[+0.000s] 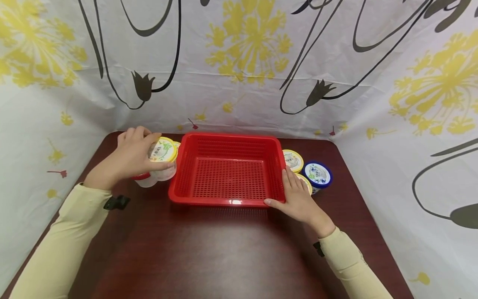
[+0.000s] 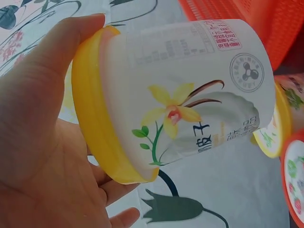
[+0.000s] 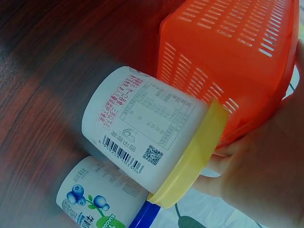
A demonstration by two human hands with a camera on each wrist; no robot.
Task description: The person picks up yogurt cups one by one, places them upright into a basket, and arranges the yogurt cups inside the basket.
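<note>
The left hand (image 1: 134,153) grips a yellow-lidded tub (image 1: 163,151) by its lid, just left of the red basket (image 1: 224,202); the tub's long axis runs roughly upright, lid uppermost. The right hand (image 1: 298,201) rests with extended fingers on the basket's near right corner. Beside it, 1 blue-lidded tub (image 1: 318,174) stands on the counter (image 1: 224,257). Lids hide the tubs' contents.
</note>
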